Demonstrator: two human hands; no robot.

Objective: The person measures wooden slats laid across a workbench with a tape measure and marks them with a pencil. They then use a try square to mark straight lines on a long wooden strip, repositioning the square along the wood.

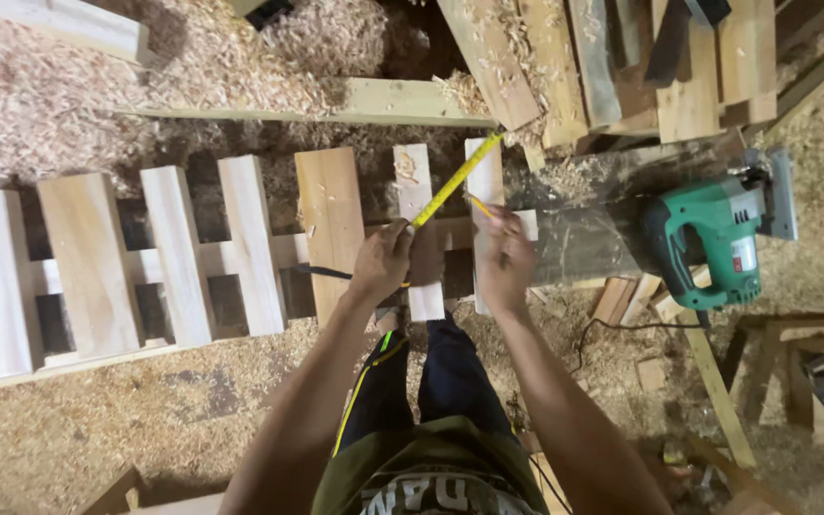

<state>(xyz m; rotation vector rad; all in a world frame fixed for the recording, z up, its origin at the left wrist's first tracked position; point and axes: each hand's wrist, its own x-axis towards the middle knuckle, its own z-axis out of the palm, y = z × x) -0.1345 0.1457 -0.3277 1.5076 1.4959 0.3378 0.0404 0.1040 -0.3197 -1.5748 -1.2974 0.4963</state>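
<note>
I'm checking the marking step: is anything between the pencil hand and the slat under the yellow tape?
Nothing visible. The right hand holds the pencil directly over the pale slat, beside the yellow tape that the left hand stretches. Only loose shavings lie near the slat's far end.

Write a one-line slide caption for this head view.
Left hand stretches a yellow tape measure across wooden slats while right hand holds a pencil; green saw nearby.
</note>
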